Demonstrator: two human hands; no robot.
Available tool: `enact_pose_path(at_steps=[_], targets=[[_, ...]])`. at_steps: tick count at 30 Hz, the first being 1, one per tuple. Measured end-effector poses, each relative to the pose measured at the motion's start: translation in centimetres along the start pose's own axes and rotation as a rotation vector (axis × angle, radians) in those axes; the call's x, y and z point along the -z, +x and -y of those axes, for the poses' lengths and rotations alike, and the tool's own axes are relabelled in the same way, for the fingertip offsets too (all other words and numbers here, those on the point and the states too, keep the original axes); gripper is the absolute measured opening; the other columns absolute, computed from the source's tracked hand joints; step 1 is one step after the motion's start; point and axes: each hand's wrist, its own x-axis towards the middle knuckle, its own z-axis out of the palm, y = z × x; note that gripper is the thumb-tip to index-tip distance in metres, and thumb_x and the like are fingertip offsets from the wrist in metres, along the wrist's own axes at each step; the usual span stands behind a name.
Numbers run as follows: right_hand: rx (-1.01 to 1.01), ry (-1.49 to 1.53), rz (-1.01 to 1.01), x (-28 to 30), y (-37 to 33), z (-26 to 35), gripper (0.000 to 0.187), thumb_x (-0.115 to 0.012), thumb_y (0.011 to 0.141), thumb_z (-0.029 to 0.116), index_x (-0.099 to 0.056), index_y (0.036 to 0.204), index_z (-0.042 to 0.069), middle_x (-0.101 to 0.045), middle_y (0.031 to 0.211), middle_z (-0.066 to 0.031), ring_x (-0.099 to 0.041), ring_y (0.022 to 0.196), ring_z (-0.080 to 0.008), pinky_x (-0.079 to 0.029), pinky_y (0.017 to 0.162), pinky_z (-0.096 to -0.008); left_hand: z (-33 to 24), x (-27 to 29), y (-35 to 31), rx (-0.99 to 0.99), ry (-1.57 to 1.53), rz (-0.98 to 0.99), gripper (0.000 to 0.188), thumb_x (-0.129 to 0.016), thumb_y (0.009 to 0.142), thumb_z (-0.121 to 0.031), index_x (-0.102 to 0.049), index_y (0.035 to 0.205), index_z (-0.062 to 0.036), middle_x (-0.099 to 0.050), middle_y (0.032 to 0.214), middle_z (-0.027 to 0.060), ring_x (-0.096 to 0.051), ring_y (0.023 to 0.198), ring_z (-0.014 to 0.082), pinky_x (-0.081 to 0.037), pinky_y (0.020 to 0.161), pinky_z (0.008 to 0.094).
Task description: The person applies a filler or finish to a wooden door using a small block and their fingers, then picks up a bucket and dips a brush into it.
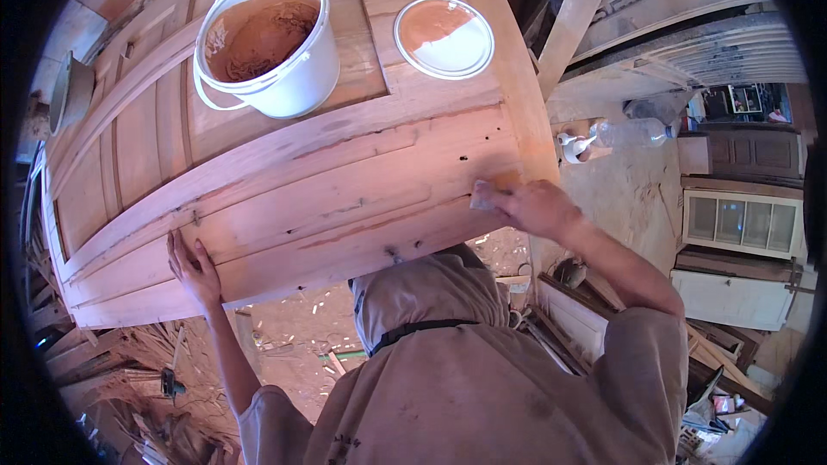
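A large wooden door panel (336, 181) lies in front of me, with reddish-brown filler smears along its seams and several small dark holes. My left hand (198, 271) rests on its near left edge, fingers spread. Toward the right end, my right hand (538, 209) is closed around a small flat tan piece (508, 179), pressed against the wood; the fingers hide most of it, and its kind is unclear. On the panel stands a white bucket (301, 86) with brown paste inside. Its round white lid (457, 56), partly coated in the same paste, lies to the right.
A grey bowl-like container (72, 93) sits at the far left of the panel. Wood scraps (138, 387) litter the ground at lower left. To the right are a clear plastic bottle (633, 133), a glazed white frame (743, 222) and a slanted wooden post (579, 21).
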Motion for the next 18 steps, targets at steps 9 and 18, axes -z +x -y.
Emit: enact_pose_path(at_steps=[9, 18], targets=[[-0.227, 0.034, 0.134, 4.5, -3.8, -5.4, 0.043, -0.060, 0.093, 0.024, -0.057, 0.136, 0.019, -0.068, 0.088, -0.0170, -0.069, 0.083, -0.0372, -0.056, 0.075, -0.0507, 0.6, 0.0, -0.4, 0.023, 0.054, -0.013, 0.050, -0.055, 0.101, -0.032, -0.051, 0.142, -0.0037, -0.047, 0.148, 0.0215, -0.042, 0.138, 0.0387, -0.032, 0.114, 0.0487], [-0.305, 0.583, -0.471, -4.7, -2.4, 6.2, 0.054, -0.060, 0.097, 0.019, -0.045, 0.148, 0.015, -0.066, 0.094, -0.0262, -0.067, 0.081, -0.0436, -0.056, 0.073, -0.0505, 0.3, 0.1, -0.1, 0.028, 0.029, 0.014, 0.051, -0.055, 0.101, -0.034, -0.051, 0.142, -0.0041, -0.046, 0.149, 0.0215, -0.042, 0.138, 0.0388, -0.030, 0.115, 0.0503]])
